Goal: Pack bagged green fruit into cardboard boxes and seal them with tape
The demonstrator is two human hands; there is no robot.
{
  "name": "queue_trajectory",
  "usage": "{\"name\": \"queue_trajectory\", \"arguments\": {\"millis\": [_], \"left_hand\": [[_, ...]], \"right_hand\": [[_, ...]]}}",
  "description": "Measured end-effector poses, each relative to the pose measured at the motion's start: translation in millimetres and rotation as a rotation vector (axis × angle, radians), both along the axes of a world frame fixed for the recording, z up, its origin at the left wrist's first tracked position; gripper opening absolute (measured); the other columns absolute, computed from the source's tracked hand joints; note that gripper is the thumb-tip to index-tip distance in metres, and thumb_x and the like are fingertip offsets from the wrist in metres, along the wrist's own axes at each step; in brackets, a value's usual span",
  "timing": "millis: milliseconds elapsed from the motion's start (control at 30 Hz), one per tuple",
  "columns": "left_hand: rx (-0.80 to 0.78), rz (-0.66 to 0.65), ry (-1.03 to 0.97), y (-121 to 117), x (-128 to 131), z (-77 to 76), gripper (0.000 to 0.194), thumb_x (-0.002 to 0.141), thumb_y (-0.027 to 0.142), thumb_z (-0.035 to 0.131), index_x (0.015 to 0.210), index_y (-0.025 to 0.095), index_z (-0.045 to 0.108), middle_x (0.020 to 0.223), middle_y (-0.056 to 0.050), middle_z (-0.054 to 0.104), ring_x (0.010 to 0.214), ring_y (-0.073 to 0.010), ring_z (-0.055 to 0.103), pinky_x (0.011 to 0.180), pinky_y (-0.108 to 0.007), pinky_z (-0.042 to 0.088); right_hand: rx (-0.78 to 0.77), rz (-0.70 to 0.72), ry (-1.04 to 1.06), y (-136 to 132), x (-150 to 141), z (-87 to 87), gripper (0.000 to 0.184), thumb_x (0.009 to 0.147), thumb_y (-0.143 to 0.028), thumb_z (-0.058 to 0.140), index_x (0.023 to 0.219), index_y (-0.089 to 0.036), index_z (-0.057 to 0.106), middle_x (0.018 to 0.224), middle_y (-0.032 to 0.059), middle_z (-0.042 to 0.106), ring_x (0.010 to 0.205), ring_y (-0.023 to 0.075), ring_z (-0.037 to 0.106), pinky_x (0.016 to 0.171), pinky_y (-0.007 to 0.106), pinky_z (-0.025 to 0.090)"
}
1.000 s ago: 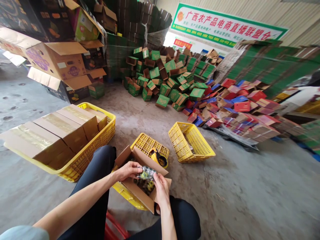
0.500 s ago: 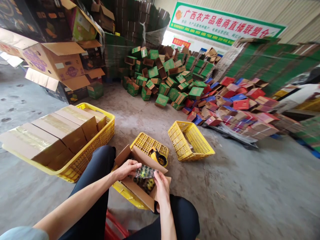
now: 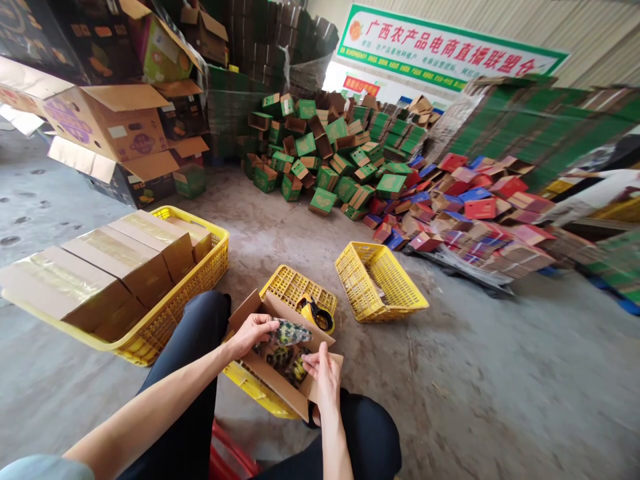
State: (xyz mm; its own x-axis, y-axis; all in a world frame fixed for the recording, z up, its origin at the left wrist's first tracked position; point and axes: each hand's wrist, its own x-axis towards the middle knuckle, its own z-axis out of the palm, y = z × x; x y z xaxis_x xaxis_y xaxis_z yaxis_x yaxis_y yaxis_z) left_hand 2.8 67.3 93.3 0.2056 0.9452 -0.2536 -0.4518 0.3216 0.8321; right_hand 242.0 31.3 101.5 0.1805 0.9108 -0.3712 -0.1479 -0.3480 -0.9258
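Above an open cardboard box (image 3: 276,385), my left hand (image 3: 253,333) pinches one end of a dark-spotted clear plastic packet (image 3: 291,333), which has something yellow-green in it. The packet is tilted over the box's opening. My right hand (image 3: 324,373) is at the box's right side, apart from that packet, with its fingers spread near the flap. Similar dark-and-yellow wrapped packets (image 3: 281,357) lie inside the box. The box rests on a yellow plastic crate (image 3: 260,390) between my knees. A yellow and black tape dispenser (image 3: 317,313) lies just beyond the box on yellow crate plastic.
To the left, a long yellow crate (image 3: 170,313) holds several taped cartons (image 3: 120,250). Another yellow crate (image 3: 380,283) stands on the floor ahead. Farther back are heaps of green boxes (image 3: 325,177) and red and blue boxes (image 3: 480,207). Large cartons (image 3: 115,127) are stacked at back left.
My right hand has let go of the packet's right end and moved slightly down and away. My left hand still holds the packet, now raised a little.
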Motion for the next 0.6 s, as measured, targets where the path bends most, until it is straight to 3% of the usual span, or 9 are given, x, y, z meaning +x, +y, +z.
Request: {"name": "queue_trajectory", "arguments": {"millis": [67, 133, 200, 300, 400, 500, 600], "left_hand": [[0.014, -0.005, 0.004, 0, -1, -0.4, 0.057, 0.063, 0.059, 0.095, 0.061, 0.016, 0.057, 0.067, 0.001, 0.062, 0.06, -0.0099, 0.055, 0.06, -0.022, 0.042], [0.04, -0.038, 0.02, -1, -1, -0.9, 0.054, 0.066, 0.057, 0.094, 0.062, 0.015, 0.06, 0.07, -0.001, 0.066, 0.062, -0.011, 0.056, 0.061, -0.023, 0.042], [0.075, -0.103, 0.042, -2, -2, -1.1, 0.052, 0.069, 0.056, 0.092, 0.064, 0.014, 0.063, 0.079, -0.005, 0.072, 0.066, -0.0126, 0.059, 0.062, -0.024, 0.042], [0.133, -0.18, 0.031, -4, -3, -0.8, 0.047, 0.073, 0.054, 0.092, 0.071, 0.014, 0.066, 0.099, -0.01, 0.077, 0.076, -0.0156, 0.065, 0.064, -0.024, 0.044], [0.162, -0.17, -0.038, -4, -2, -2.6, 0.045, 0.071, 0.047, 0.095, 0.095, 0.017, 0.07, 0.124, -0.011, 0.073, 0.099, -0.0212, 0.07, 0.078, -0.026, 0.05], [0.071, -0.2, -0.059, -4, -1, -8.5, 0.067, 0.072, 0.047, 0.095, 0.128, 0.025, 0.065, 0.145, -0.013, 0.062, 0.124, -0.028, 0.065, 0.096, -0.035, 0.053], [-0.082, -0.321, -0.052, -6, 0, -14.3, 0.086, 0.077, 0.058, 0.089, 0.149, 0.029, 0.053, 0.152, -0.016, 0.057, 0.126, -0.0332, 0.066, 0.101, -0.046, 0.054]], "right_hand": [[-0.05, 0.061, 0.113, -1, -4, 0.9, 0.077, 0.071, -0.09, 0.069, 0.105, -0.021, 0.08, 0.112, 0.0155, 0.08, 0.098, 0.0339, 0.079, 0.081, 0.047, 0.066], [-0.047, 0.123, 0.208, -3, -9, 1.6, 0.085, 0.071, -0.082, 0.077, 0.138, -0.031, 0.066, 0.134, 0.0129, 0.073, 0.107, 0.0334, 0.077, 0.086, 0.051, 0.065], [-0.005, 0.158, 0.245, -5, -13, 2.3, 0.092, 0.071, -0.067, 0.088, 0.151, -0.035, 0.053, 0.142, 0.0104, 0.068, 0.115, 0.0317, 0.074, 0.094, 0.051, 0.064], [0.055, 0.161, 0.241, -7, -17, 4.8, 0.088, 0.073, -0.047, 0.093, 0.151, -0.036, 0.053, 0.15, 0.0072, 0.062, 0.125, 0.0301, 0.069, 0.102, 0.05, 0.061], [0.094, 0.13, 0.223, -6, -17, 7.3, 0.083, 0.073, -0.04, 0.093, 0.147, -0.037, 0.057, 0.149, 0.0047, 0.063, 0.13, 0.0299, 0.066, 0.107, 0.048, 0.058], [0.11, 0.09, 0.199, -4, -16, 6.7, 0.086, 0.071, -0.04, 0.094, 0.147, -0.036, 0.056, 0.141, 0.0056, 0.069, 0.131, 0.0315, 0.065, 0.11, 0.051, 0.055], [0.139, 0.084, 0.156, -2, -14, 2.5, 0.086, 0.072, -0.04, 0.092, 0.149, -0.035, 0.055, 0.139, 0.007, 0.07, 0.131, 0.0335, 0.065, 0.111, 0.055, 0.054]]}}
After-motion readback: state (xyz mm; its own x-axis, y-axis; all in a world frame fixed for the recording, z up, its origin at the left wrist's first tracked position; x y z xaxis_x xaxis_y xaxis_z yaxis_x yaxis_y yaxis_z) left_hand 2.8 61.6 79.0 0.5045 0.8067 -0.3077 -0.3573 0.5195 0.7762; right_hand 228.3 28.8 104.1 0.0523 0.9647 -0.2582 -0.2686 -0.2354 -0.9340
